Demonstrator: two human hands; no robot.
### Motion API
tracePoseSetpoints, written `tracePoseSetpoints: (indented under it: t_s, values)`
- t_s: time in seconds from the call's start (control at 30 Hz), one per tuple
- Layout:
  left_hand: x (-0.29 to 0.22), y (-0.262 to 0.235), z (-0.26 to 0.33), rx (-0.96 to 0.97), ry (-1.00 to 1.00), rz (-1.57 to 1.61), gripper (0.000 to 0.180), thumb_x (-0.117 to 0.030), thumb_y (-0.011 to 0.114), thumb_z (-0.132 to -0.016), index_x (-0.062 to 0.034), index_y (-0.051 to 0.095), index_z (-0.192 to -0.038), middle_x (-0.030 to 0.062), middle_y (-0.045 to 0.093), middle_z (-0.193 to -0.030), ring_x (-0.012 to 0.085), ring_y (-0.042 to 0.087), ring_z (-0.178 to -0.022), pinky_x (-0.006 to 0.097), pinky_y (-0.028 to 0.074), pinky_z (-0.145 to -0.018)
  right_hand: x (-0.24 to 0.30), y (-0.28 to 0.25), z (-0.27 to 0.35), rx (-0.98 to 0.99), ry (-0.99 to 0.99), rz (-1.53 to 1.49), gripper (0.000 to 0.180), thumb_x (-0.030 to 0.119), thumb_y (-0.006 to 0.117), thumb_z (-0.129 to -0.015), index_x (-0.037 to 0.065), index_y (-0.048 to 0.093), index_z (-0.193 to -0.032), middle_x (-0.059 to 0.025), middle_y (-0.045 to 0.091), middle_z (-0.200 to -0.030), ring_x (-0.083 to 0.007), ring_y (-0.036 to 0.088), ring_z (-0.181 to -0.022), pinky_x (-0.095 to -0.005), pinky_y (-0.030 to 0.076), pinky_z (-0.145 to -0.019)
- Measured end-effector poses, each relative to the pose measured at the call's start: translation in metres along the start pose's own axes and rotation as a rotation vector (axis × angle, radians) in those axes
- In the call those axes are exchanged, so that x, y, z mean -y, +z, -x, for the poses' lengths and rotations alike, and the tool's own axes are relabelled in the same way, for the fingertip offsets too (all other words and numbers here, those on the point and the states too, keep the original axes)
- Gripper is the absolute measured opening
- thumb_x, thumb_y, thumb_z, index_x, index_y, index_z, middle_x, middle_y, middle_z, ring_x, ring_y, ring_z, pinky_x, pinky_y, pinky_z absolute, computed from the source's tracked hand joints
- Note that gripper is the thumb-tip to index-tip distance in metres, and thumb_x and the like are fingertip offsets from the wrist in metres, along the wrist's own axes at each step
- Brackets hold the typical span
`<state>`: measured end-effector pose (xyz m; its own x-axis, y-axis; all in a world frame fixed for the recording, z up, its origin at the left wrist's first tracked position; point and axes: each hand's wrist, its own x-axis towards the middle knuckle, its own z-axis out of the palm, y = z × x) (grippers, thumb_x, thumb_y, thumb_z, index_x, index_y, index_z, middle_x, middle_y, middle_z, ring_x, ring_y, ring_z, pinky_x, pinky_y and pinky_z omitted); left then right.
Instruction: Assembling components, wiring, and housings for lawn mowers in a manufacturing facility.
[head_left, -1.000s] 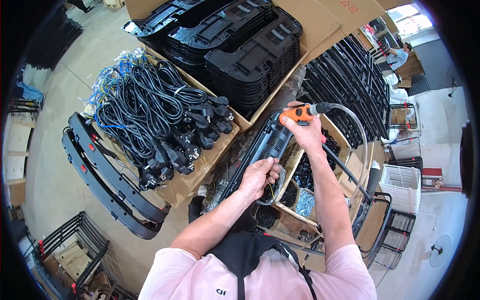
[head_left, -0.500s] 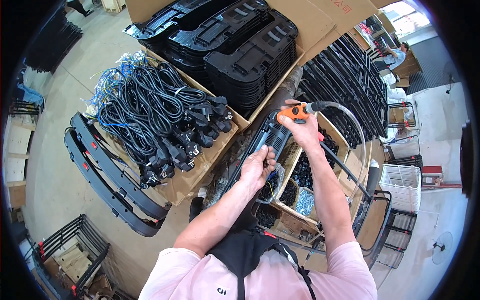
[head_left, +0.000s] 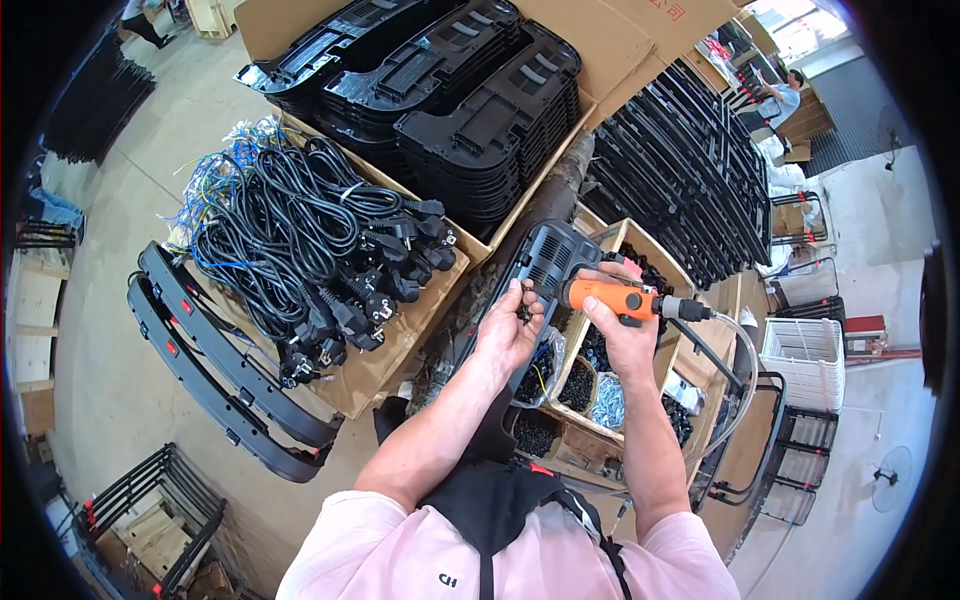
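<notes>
My right hand [head_left: 622, 325] is closed around an orange air screwdriver [head_left: 610, 297], held nearly level with its tip pointing left. A grey hose [head_left: 740, 335] runs from its back end. My left hand [head_left: 510, 325] is closed, thumb and fingers pinched together at the screwdriver's tip. Small dark pieces that look like screws show between its fingers. Beneath both hands lies a long black plastic housing [head_left: 548, 250] with vent slots at its rounded far end. My left hand and forearm cover part of it.
A wooden bin tray [head_left: 572, 352] with dark small parts and silvery screws [head_left: 608, 402] stands right of the housing. Black power cords [head_left: 310, 215] pile up at left beside a carton of stacked black panels [head_left: 470, 130]. Two curved black parts [head_left: 215, 350] hang at the left edge.
The screwdriver has come away from the housing's far end, toward me and right, and now lies level. My left hand has stayed near its place, with the tool tip now at its fingertips.
</notes>
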<state>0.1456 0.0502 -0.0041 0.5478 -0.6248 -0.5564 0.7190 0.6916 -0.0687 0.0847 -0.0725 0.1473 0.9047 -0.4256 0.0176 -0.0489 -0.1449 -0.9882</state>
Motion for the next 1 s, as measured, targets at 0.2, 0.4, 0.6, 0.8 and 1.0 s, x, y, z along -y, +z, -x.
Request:
tracePoseSetpoints:
  t_s: [0.2,0.4,0.6,0.8,1.0]
  values:
    - [-0.002,-0.005,0.003,0.107,-0.010,-0.004,0.028,-0.034,0.058,-0.111,-0.0081,0.067,-0.117,0.0000,0.065,-0.089,0.0133,0.063,-0.079,0.027,0.057,-0.070,-0.003,-0.003,0.001,-0.025,0.009,-0.032,0.054,0.003,0.081,-0.090,-0.002,0.058,-0.138,-0.0193,0.072,-0.129,-0.0242,0.069,-0.120,-0.0401,0.055,-0.108]
    - [-0.002,-0.004,0.009,0.076,-0.023,-0.074,0.033,-0.036,0.054,-0.113,-0.0058,0.065,-0.120,0.0044,0.067,-0.098,0.0171,0.065,-0.083,0.031,0.058,-0.076,-0.003,0.003,-0.002,-0.009,0.026,-0.020,0.054,0.003,0.081,-0.090,-0.002,0.058,-0.139,-0.0186,0.072,-0.129,-0.0238,0.069,-0.119,-0.0393,0.055,-0.107]
    - [0.015,0.007,0.036,0.030,-0.067,-0.334,0.035,-0.026,0.033,-0.118,0.0021,0.053,-0.126,0.0169,0.071,-0.109,0.0230,0.071,-0.086,0.037,0.062,-0.080,-0.021,0.015,-0.024,-0.041,-0.017,0.121,0.056,0.008,0.081,-0.090,-0.005,0.057,-0.139,-0.0203,0.072,-0.129,-0.0230,0.069,-0.116,-0.0376,0.055,-0.105]
    - [0.024,-0.025,0.056,0.060,-0.138,-0.536,0.036,-0.034,0.043,-0.117,-0.0041,0.063,-0.120,0.0089,0.074,-0.106,0.0165,0.071,-0.085,0.031,0.058,-0.072,-0.038,0.016,-0.037,-0.010,-0.050,0.150,0.056,0.010,0.082,-0.089,-0.005,0.058,-0.138,-0.0174,0.074,-0.125,-0.0205,0.070,-0.113,-0.0355,0.057,-0.100]
    - [0.023,-0.046,0.069,0.101,-0.172,-0.675,0.032,-0.034,0.055,-0.113,-0.0057,0.068,-0.122,-0.0002,0.070,-0.084,0.0092,0.065,-0.070,0.026,0.050,-0.061,-0.038,0.022,-0.043,0.026,-0.069,0.199,0.053,0.010,0.083,-0.089,-0.003,0.061,-0.136,-0.0160,0.074,-0.124,-0.0202,0.071,-0.111,-0.0350,0.057,-0.100]
